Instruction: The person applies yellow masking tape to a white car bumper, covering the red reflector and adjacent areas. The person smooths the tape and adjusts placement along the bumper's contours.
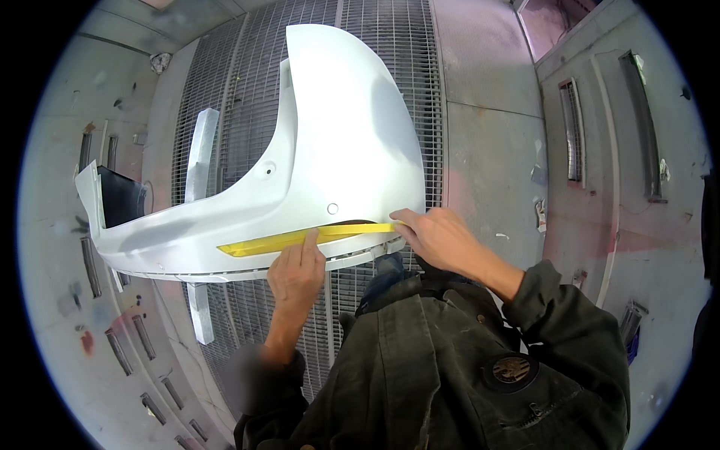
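A white car bumper cover lies before me, its lower edge toward my body. Yellow masking tape covers the left part of a long recess low on its side. From there a yellow tape strip runs right along the recess's upper edge, where a dark gap shows beneath it. My left hand presses a fingertip on the tape near the middle; its other fingers are curled and partly hidden. Between thumb and fingers, my right hand pinches the strip's right end at the bumper's corner.
A metal bar runs under the bumper at left. Below is a floor grating, bordered at right by a grey floor panel. Walls with slotted vents rise on both sides. My dark jacket fills the lower view.
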Demonstrator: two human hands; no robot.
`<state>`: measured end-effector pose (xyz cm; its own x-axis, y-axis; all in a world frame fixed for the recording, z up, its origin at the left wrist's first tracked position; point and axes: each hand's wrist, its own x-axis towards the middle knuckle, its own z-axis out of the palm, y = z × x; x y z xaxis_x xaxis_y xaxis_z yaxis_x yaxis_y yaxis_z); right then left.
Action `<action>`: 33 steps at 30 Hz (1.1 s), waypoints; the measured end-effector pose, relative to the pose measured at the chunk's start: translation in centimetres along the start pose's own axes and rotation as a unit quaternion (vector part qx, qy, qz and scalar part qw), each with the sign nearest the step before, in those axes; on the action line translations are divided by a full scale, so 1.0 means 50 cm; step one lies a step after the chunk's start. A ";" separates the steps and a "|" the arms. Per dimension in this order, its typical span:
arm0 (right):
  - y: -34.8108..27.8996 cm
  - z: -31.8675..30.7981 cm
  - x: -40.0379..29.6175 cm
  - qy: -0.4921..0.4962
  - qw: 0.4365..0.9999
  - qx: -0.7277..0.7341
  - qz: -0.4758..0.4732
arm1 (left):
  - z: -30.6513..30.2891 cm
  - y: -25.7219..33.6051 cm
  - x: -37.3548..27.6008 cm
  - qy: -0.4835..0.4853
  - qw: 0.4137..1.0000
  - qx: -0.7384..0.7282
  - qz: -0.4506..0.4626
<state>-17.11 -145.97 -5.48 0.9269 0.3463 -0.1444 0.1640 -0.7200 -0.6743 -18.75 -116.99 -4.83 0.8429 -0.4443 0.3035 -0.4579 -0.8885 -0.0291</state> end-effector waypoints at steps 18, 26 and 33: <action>0.039 0.029 0.056 -0.018 0.999 -0.023 0.026 | 0.018 0.029 0.006 -0.021 1.000 -0.003 -0.003; 0.032 0.021 0.051 -0.014 0.999 -0.002 0.037 | 0.024 0.065 0.027 -0.059 0.998 -0.005 0.003; 0.021 0.032 0.002 0.034 0.999 0.009 0.005 | 0.012 0.063 0.037 -0.094 0.995 -0.003 0.029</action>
<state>-17.35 -145.75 -7.37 0.9494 0.2968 -0.1031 0.1480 -0.7119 -0.6865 -18.46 -120.70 -4.94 0.8530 -0.5084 0.1180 -0.5080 -0.8606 -0.0362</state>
